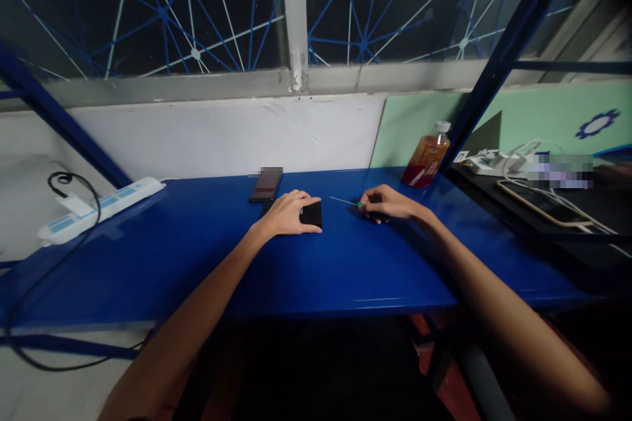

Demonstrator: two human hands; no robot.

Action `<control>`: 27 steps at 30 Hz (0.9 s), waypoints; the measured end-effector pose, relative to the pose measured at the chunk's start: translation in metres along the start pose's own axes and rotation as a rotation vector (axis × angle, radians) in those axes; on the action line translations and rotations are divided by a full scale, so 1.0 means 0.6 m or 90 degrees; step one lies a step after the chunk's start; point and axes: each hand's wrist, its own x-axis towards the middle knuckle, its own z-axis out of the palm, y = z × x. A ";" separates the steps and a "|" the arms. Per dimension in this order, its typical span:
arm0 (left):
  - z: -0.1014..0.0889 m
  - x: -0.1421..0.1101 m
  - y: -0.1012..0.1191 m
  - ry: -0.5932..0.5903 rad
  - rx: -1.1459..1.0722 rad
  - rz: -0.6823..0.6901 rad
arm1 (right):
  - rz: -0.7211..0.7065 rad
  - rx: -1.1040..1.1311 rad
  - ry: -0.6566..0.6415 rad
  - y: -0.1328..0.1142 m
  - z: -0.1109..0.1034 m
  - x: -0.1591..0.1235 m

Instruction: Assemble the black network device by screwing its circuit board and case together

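My left hand [289,214] lies over a flat black rectangular object [311,215] on the blue desk, thumb at its near edge and fingers at its far edge. The palm covers much of it, so its kind is unclear. To the right, my right hand [382,203] is closed around what looks like a slim screwdriver with a green part [360,204]. Its thin metal shaft points left toward the black object, with a small gap between them. Most of its handle is hidden in my fingers. A dark phone [266,184] lies just behind my left hand.
The blue desk [345,276] runs along the wall. A drink bottle [427,154] stands at the back right beside a blue post. At left sits a white power strip [103,209] with a black cable. On the right are another phone [543,202], cables and a dark surface.
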 end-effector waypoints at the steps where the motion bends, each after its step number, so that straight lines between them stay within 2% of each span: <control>1: 0.001 0.001 0.000 -0.002 0.006 -0.001 | -0.013 -0.006 0.015 0.001 0.001 0.001; 6: 0.002 0.002 0.001 -0.020 0.021 -0.002 | -0.073 -0.143 0.057 0.009 0.013 0.011; 11: -0.001 0.001 0.003 -0.032 0.022 -0.005 | -0.070 -0.252 0.051 0.008 0.023 0.012; 18: -0.001 0.002 0.002 -0.039 0.020 -0.013 | -0.067 -0.293 0.053 0.009 0.026 0.015; 27: -0.001 0.002 0.005 -0.032 0.022 -0.020 | -0.062 -0.369 0.101 0.013 0.032 0.019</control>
